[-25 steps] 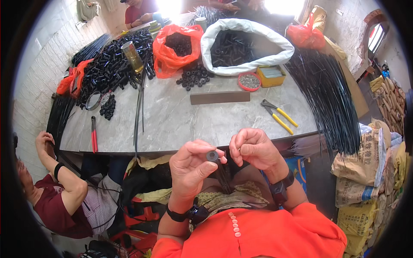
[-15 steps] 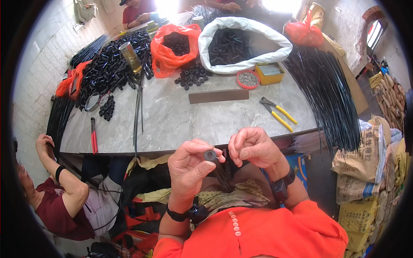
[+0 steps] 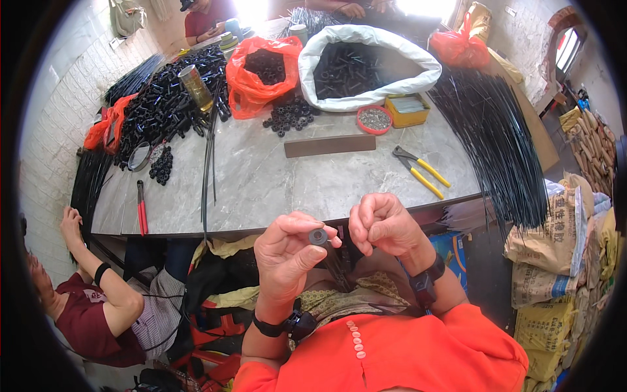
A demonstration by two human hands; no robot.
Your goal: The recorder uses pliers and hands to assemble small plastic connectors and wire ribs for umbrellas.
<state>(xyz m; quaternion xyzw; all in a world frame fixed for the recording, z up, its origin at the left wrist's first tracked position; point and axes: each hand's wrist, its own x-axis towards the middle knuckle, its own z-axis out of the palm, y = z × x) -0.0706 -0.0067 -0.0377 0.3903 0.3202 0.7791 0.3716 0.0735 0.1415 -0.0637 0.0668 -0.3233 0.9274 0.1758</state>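
Across the far half of the desk (image 3: 261,186), a heap of black tubes (image 3: 170,95) spreads out beside an orange-red bag (image 3: 239,95) and a white sack (image 3: 366,102), both holding dark pieces. Loose black rings (image 3: 289,119) lie in front of the bags, near a red dish (image 3: 375,130) and a yellow box (image 3: 407,119). Nearer, a dark flat bar (image 3: 330,146) lies crosswise between these and the hands, with yellow-handled pliers (image 3: 420,173) to its right; a bundle of thin dark rods (image 3: 499,144) overhangs the right edge.

The left hand (image 3: 284,251) grips a small dark round piece (image 3: 318,236) between thumb and fingers, its holed end facing up, just off the near edge of the desk. The right hand (image 3: 388,228) hangs close beside, apart from it — fingers curled, thumb near the index fingertip.

Whether the right hand pinches anything is impossible to tell. The piece's lower part is hard to make out — dark against the lap.
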